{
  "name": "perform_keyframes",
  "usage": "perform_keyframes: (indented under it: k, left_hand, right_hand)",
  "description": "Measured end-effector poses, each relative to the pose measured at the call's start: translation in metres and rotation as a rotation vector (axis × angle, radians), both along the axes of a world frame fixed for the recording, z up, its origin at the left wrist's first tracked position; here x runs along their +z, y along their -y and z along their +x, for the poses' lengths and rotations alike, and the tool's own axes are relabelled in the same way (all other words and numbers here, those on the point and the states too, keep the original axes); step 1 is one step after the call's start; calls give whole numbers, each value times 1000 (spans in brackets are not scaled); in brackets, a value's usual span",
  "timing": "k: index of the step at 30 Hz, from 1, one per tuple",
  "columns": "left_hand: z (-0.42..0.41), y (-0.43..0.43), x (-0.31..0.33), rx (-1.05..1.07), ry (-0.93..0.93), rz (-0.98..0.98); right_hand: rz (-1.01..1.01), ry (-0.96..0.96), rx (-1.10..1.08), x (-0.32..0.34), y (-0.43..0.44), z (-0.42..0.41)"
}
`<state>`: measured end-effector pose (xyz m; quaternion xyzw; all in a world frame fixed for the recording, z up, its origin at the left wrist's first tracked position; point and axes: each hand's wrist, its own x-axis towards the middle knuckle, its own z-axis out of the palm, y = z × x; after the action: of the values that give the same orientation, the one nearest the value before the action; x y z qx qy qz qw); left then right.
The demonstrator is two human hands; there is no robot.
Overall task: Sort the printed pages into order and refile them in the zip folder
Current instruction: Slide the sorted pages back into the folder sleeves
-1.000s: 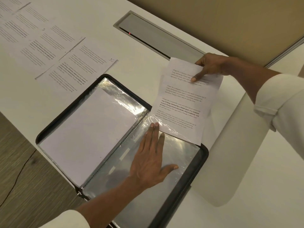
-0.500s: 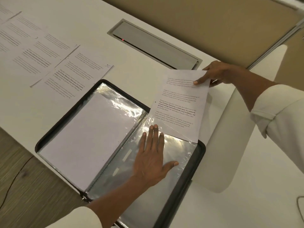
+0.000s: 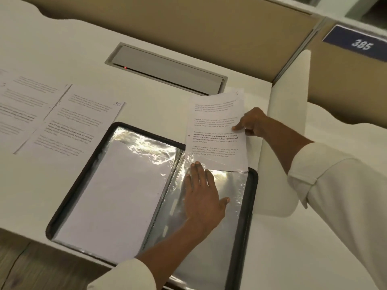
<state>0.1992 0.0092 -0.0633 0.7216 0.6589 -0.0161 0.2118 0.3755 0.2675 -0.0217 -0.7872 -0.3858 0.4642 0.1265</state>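
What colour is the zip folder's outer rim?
Black. The zip folder shows its rim clearly in the head view.

Dark blue sign (image 3: 360, 44), 1 o'clock, on tan partition panel (image 3: 343, 80): white digits "385".

Loose page (image 3: 73, 126) flat on worktop (image 3: 62, 49), 9 o'clock: handwritten "10" in its top right corner. Printed paragraphs on it are too blurred to read.

Printed page (image 3: 215, 126) pinched by right hand (image 3: 251, 122), just off centre toward 2 o'clock. Bold lines mid-page read roughly "way of living. Defined by a slower pace, it is centered around strong community bonds, local traditions, and privacy". Lighter paragraphs are too small to read. One handwritten character in the top right corner, cannot tell which.

More sheets (image 3: 21, 105), far 9 o'clock: text unreadable.
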Motion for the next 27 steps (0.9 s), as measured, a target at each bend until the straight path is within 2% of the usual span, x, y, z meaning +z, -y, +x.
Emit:
perform_keyframes:
  k: [3, 6, 10, 13, 16, 18, 20, 25, 27]
  left_hand:
    - [-14, -15, 14, -24, 56, -4]
    - [-30, -37, 21, -52, 49, 73]
    - [-47, -62, 25, -222, 28, 63]
    - [-59, -87, 24, -229, 86, 65]
    - [-71, -120, 25, -123, 215, 94]
    - [-80, -145, 23, -55, 215, 126]
    - [-87, -170, 19, 50, 234, 111]
    - [-93, -225, 14, 419, 561, -147]
    - [-93, -242, 10, 501, 669, -223]
  right_hand:
    - [-2, 53, -17, -5, 13, -2]
    - [-16, 80, -25, -10, 21, -1]
    - [30, 40, -171, -23, 32, -2]
    - [55, 78, -239, -35, 43, -6]
    - [95, 41, -332, -60, 46, 3]
    - [113, -7, -372, -81, 45, 17]
    - [121, -55, -421, -69, 52, 12]
    - [156, -173, -477, -41, 71, -1]
    - [166, -203, -482, -39, 74, 0]
